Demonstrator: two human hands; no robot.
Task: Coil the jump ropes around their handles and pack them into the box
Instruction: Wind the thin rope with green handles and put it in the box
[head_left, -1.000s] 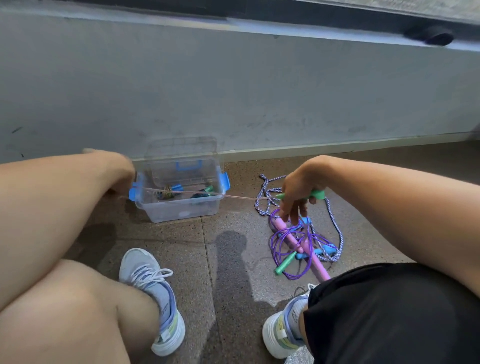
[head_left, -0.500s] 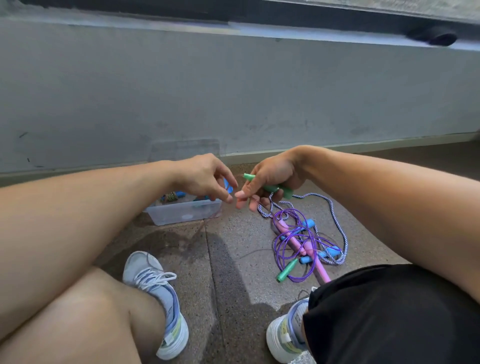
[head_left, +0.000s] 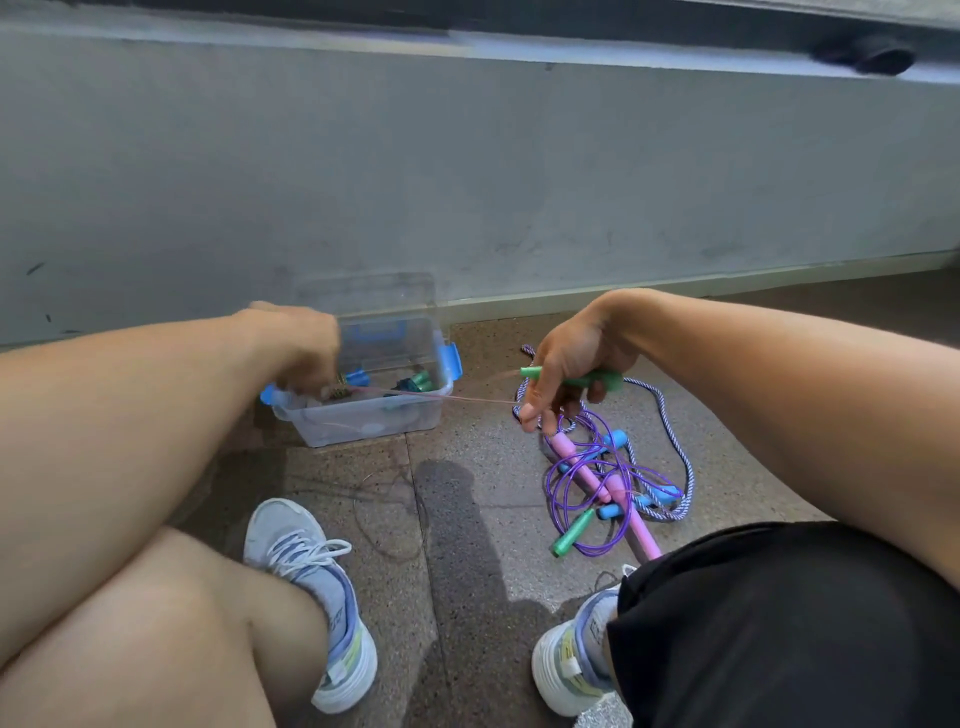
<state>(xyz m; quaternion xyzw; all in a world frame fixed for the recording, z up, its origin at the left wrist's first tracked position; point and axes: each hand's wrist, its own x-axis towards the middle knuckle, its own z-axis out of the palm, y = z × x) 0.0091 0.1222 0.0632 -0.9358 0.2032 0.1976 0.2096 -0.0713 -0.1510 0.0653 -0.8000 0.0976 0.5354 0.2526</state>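
Right hand (head_left: 566, 374) mid-frame grips green handle (head_left: 597, 378), long axis level. Thin pink cord (head_left: 467, 397) runs taut leftward to left hand (head_left: 304, 353), fingers hidden, over clear box (head_left: 363, 415), center-left.

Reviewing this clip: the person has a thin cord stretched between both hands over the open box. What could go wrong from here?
1. The thin pink cord runs taut from the left hand across the clear box rim to the right hand; it might snag the rim and tip the box.
2. The other green handle lies inside the tangled pile; pulling may drag or knot the purple rope.
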